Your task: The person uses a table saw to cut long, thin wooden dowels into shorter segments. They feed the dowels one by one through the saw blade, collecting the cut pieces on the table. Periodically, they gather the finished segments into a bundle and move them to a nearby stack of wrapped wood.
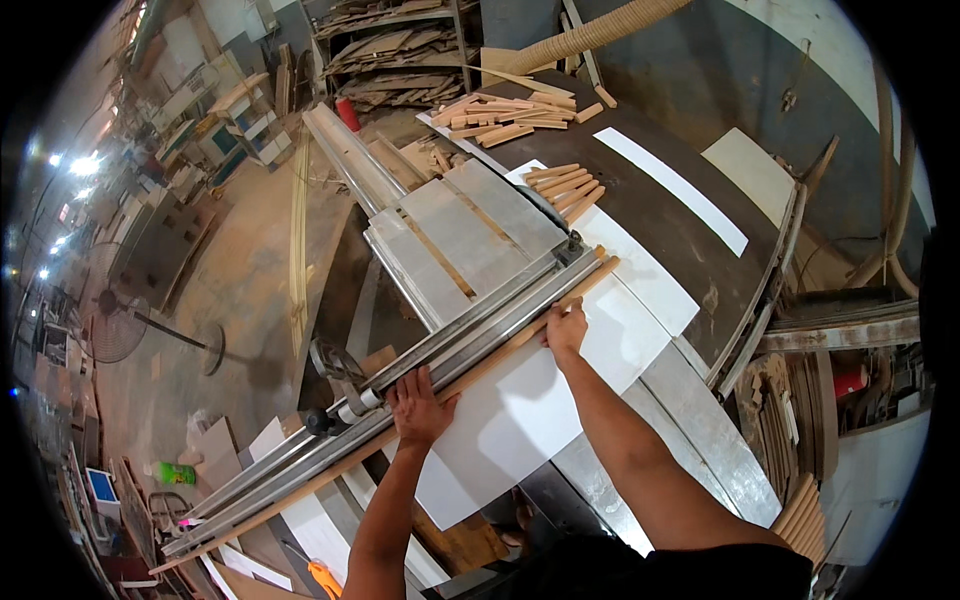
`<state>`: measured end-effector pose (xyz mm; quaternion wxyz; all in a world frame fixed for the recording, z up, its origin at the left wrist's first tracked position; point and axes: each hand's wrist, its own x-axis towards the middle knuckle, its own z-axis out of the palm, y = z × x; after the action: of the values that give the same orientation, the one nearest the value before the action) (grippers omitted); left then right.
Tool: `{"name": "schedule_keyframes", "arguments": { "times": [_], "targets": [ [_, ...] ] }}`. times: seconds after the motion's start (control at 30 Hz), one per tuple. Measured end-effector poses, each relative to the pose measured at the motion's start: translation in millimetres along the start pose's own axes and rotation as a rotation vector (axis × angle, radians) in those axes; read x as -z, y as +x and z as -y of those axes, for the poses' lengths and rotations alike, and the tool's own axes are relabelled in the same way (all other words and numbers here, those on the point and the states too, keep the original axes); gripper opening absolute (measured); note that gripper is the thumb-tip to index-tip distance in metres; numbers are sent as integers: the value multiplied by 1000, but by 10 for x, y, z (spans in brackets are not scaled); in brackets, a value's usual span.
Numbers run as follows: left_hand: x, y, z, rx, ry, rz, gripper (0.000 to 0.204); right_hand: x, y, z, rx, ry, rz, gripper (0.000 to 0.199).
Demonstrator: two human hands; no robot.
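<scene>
A long, thin wooden strip (505, 352) lies slantwise along the metal fence (470, 345) of a sliding table saw. My left hand (418, 405) bears on the fence beside a clamp-like stop, its fingers over the rail and its thumb against the strip. Farther right, my right hand (567, 328) grips the strip near its far end with bent fingers; the fingertips are partly hidden. Under my arms is a white board (520, 425). Beyond the fence spreads the grey sliding table (470, 235) with two slots.
Short cut wood pieces (565, 190) lie by the saw, with a larger pile (515, 115) behind them. A white strip (675, 190) rests on the dark tabletop. Orange-handled pliers (325, 578) lie at the lower left. A fan (115, 310) stands on the floor at left.
</scene>
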<state>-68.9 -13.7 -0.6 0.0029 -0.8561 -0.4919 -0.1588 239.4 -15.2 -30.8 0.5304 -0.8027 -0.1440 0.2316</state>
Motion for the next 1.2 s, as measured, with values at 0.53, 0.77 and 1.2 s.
{"name": "schedule_keyframes", "arguments": {
  "times": [0.53,0.77,1.2],
  "targets": [
    [-72,197,28,93,-42,-30,86,-90,39,189,-42,68,34,70],
    [-127,272,98,49,-24,-84,83,-184,72,241,-38,65,38,69],
    [-156,395,161,133,-1,39,84,-370,212,205,-43,6,30,69]
  ]
}}
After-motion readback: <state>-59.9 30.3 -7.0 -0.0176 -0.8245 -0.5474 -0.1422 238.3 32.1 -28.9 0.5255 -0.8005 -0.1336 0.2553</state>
